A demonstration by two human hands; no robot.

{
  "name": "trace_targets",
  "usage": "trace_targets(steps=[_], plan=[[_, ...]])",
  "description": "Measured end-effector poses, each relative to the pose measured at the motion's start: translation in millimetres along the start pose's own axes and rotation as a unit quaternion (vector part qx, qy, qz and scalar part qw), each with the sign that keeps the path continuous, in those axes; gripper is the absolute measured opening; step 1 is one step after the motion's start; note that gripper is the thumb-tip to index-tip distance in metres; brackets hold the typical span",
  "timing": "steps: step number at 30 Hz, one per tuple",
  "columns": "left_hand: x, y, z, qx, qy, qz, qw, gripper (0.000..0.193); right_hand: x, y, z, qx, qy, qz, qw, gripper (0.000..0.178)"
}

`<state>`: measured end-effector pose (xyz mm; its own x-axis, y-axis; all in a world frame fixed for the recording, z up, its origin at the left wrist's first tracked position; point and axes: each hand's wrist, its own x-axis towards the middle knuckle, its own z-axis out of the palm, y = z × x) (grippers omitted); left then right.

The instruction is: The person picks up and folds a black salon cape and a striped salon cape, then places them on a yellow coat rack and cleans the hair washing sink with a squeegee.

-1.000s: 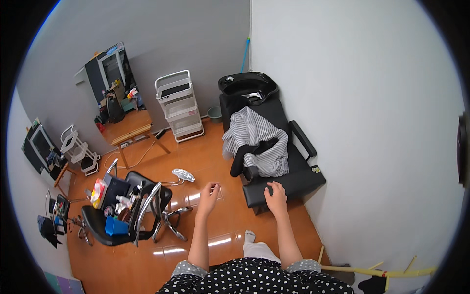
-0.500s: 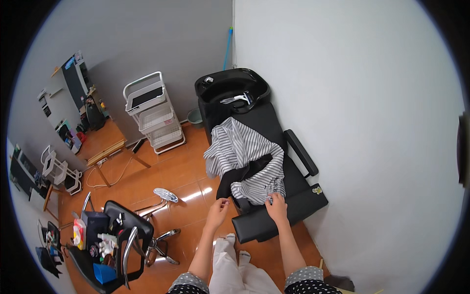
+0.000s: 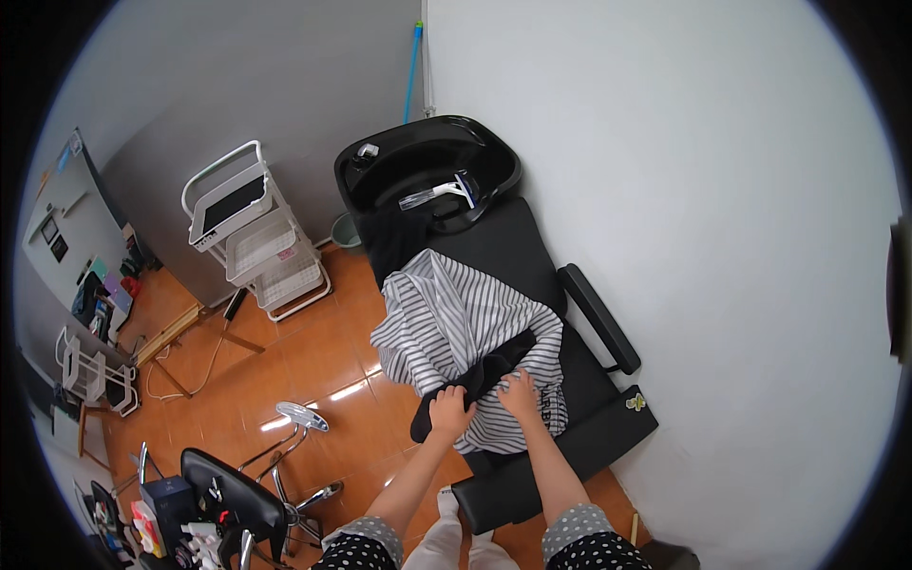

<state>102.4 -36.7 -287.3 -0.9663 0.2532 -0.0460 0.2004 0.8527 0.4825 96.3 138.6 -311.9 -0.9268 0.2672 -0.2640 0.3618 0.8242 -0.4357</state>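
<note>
I have the left hand (image 3: 451, 413) on black cloth (image 3: 497, 365) and the right hand (image 3: 519, 395) on striped cloth (image 3: 442, 323) just beside it; I can't tell whether either grips. Both cloths lie on a black reclining chair (image 3: 513, 237), in front of its basin (image 3: 418, 161), where I make out a white tool (image 3: 450, 189). A white trolley (image 3: 261, 256) stands to the left

The glossy basin (image 3: 404, 176) is gleaming; below it, matt striped cloth (image 3: 427, 309) is creasing and smooth floor tiles (image 3: 318, 356) are shining.
</note>
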Motion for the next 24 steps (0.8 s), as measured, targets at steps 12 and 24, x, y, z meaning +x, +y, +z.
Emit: trace_targets(steps=[12, 24], plan=[[8.1, -8.2, 6.1, 0.001, 0.031, -0.004, 1.0, 0.022, 32.3, -1.3, 5.5, 0.104, 0.041, 0.006, 0.994, 0.03], [-64.8, -5.8, -76.0, -0.208, 0.231, -0.067, 0.948, 0.015, -56.1, -40.2, -97.2, 0.414, 0.224, -0.201, 0.859, 0.013]])
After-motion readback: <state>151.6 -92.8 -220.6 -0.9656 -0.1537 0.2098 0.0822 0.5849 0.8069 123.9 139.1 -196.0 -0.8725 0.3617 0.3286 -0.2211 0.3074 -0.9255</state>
